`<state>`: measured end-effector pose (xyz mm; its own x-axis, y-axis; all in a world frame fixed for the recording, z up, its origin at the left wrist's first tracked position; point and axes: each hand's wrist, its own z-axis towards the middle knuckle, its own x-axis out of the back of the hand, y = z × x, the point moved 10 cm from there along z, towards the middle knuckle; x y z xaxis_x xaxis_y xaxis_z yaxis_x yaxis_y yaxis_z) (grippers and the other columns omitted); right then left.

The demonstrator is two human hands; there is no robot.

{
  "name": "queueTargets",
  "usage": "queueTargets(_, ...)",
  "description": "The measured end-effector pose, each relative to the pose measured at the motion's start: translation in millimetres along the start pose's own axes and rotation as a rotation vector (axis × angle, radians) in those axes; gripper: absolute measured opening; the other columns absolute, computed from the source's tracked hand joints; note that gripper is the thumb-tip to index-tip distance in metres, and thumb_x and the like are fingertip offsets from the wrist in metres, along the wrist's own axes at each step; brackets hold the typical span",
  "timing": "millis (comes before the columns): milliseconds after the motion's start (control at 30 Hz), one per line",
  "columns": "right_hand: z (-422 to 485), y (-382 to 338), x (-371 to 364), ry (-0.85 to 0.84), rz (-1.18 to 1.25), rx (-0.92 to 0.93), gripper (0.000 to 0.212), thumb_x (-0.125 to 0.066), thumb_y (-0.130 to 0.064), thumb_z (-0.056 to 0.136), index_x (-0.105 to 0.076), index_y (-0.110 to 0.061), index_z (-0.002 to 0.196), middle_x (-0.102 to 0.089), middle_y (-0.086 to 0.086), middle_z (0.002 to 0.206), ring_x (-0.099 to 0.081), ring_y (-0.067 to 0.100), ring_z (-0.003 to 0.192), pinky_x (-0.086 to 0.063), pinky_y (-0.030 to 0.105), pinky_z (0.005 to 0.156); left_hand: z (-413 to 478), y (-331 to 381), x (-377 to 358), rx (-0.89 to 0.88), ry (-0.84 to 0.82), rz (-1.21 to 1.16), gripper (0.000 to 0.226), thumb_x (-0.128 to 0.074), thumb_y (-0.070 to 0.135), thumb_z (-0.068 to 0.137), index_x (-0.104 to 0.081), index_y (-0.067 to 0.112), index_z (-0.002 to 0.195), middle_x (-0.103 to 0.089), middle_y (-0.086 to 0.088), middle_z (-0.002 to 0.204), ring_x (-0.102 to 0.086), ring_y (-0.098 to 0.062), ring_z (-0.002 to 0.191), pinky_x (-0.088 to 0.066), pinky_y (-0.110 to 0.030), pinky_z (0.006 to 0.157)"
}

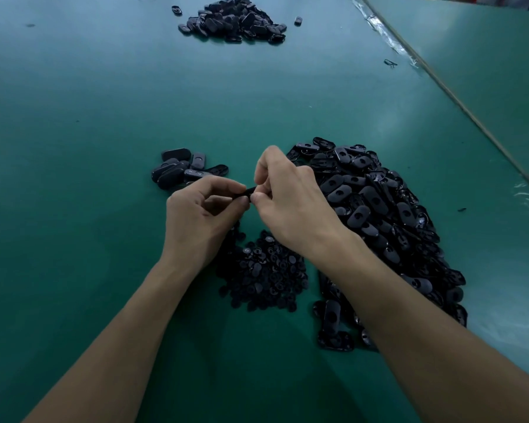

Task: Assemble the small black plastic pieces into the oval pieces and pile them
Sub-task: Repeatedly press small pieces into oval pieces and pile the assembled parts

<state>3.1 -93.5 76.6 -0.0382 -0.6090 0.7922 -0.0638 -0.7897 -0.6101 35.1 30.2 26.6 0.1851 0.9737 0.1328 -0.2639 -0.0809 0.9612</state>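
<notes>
Above the green table (89, 117), my left hand (200, 215) and my right hand (287, 203) meet at the fingertips around one black oval piece (247, 191), mostly hidden by the fingers. Both hands pinch it. Whether a small piece sits in it cannot be seen. A heap of small round black pieces (263, 276) lies just below my hands. A large heap of black oval pieces (379, 215) spreads to the right, partly under my right forearm. A small group of oval pieces (180, 170) lies just beyond my left hand.
A further pile of black oval pieces (235, 21) sits at the table's far end, with a stray piece (298, 21) beside it. A taped seam (409, 56) runs diagonally at the upper right, a small black scrap (390, 63) near it.
</notes>
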Motion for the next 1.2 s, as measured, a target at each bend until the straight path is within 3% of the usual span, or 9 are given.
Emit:
queueTargets(233,2,-3,2,-0.003,-0.019,0.006,0.016,-0.058,-0.007,0.095,-0.046,-0.018,0.098,-0.062,0.009,0.094,-0.061,0.029,0.086,-0.054,0.048,0.077,0,2,2,-0.006,0.017,0.022,0.023,-0.079,0.015,0.080,-0.071,0.036,0.085,-0.076,0.011,0.081,-0.072,-0.009,0.071,-0.059,-0.035,0.069)
queueTargets(567,1,3,1,0.057,0.034,-0.018,0.015,-0.062,-0.013,0.095,-0.054,-0.023,0.088,-0.062,0.008,0.094,-0.060,0.027,0.088,-0.055,0.046,0.077,1,6,3,-0.042,0.041,0.088,0.025,-0.081,0.011,0.083,-0.070,0.033,0.086,-0.074,0.013,0.084,-0.072,-0.008,0.074,-0.060,-0.028,0.072)
queueTargets(733,2,-6,7,0.061,0.070,0.078,0.016,-0.068,-0.006,0.091,-0.064,-0.020,0.084,-0.068,-0.002,0.081,-0.066,0.013,0.079,-0.057,0.035,0.075,3,0,7,-0.017,0.052,0.034,0.026,-0.079,0.005,0.084,-0.067,0.028,0.087,-0.073,0.008,0.080,-0.069,-0.008,0.071,-0.057,-0.025,0.069)
queueTargets(833,5,-2,9,0.075,0.057,0.075,0.013,-0.069,-0.009,0.091,-0.069,-0.020,0.098,-0.070,-0.003,0.095,-0.065,0.010,0.090,-0.056,0.032,0.083,4,-5,5,0.019,0.036,-0.048,0.026,-0.077,0.000,0.085,-0.066,0.024,0.087,-0.072,0.005,0.077,-0.066,-0.010,0.069,-0.057,-0.027,0.066)
queueTargets(933,10,8,2,-0.005,0.026,0.031,0.025,-0.068,-0.019,0.094,-0.069,-0.022,0.119,-0.070,-0.001,0.113,-0.064,0.010,0.103,-0.053,0.026,0.093,5,-6,3,0.032,0.010,-0.147,0.024,-0.075,0.000,0.085,-0.064,0.022,0.088,-0.072,0.005,0.075,-0.066,-0.012,0.069,-0.057,-0.024,0.065)
queueTargets(1033,12,13,-2,-0.042,0.106,0.019,0.020,-0.069,-0.017,0.094,-0.074,-0.017,0.113,-0.070,-0.009,0.090,-0.064,-0.004,0.081,-0.049,0.004,0.079,5,-8,3,0.053,-0.003,-0.208,0.027,-0.072,-0.007,0.086,-0.063,0.018,0.090,-0.073,0.008,0.074,-0.067,-0.006,0.068,-0.055,-0.018,0.066)
queueTargets(1200,14,23,1,-0.008,0.198,-0.003,0.009,-0.074,-0.019,0.087,-0.077,-0.020,0.096,-0.069,-0.016,0.076,-0.064,-0.011,0.071,-0.047,0.004,0.068,4,-11,2,0.111,0.003,-0.280,0.026,-0.072,-0.007,0.084,-0.063,0.015,0.092,-0.073,0.005,0.071,-0.070,-0.007,0.067,-0.056,-0.019,0.065)
